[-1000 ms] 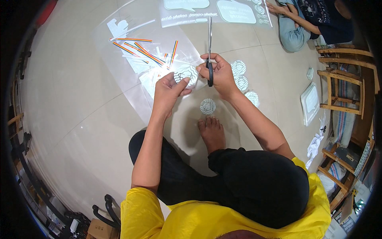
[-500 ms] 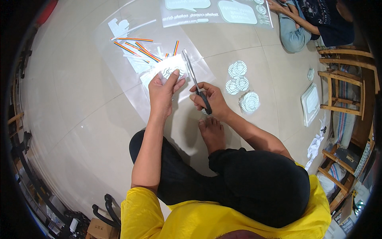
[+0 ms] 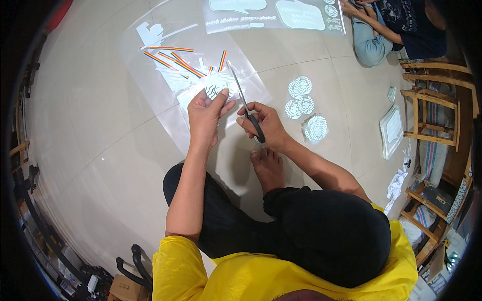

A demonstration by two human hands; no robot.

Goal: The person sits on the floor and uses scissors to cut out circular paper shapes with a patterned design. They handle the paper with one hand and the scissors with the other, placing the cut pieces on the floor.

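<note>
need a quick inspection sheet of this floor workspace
surface: pale tiled floor, clear sheet lying on it
work things: patterned round, scissors, more patterned rounds on the floor
clutter: rainbow-striped strips and white scraps on the clear sheet
hands: left hand pinches the patterned round; right hand holds the scissors
cables: none clearly seen; white bundle at right is unclear
surroundings: seated person at upper right, wooden furniture at right, cardboard box at lower left

Right edge: we see wooden chairs (image 3: 429, 138), a pale woven sack (image 3: 430, 163) with red and blue stripes between them. Lower left, we log a cardboard box (image 3: 125, 288) beside black curved bars (image 3: 140, 263). Upper right: a seated person (image 3: 380, 26), pale-blue trousers (image 3: 368, 42), dark shirt (image 3: 416, 30).
</note>
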